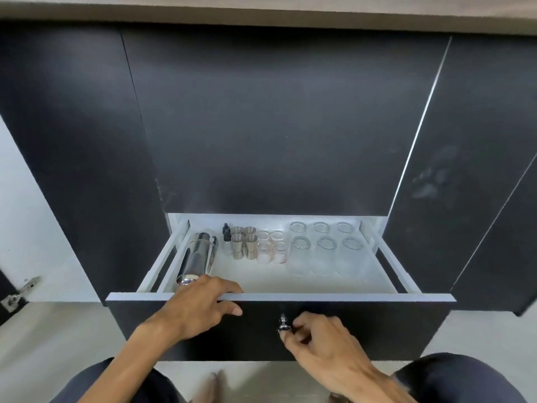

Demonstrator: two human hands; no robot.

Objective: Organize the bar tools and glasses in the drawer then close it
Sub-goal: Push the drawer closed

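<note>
The drawer (348,298) stands pulled out, white inside with a black front. A steel shaker (197,258) lies on its side at the left. Beside it stand two small dropper bottles (226,234), several steel jiggers (244,241), several small shot glasses (271,245), and two rows of upturned tumblers (322,251) on the right. My left hand (200,303) rests on the top edge of the drawer front, fingers curled over it, in front of the shaker's base. My right hand (316,341) pinches the chrome knob (283,324) on the drawer front.
Black cabinet panels (276,126) rise above and to both sides of the drawer, under a wooden countertop (261,10). A door hinge (17,292) shows at the far left. The person's knees (453,379) are at the bottom of the view on a pale floor.
</note>
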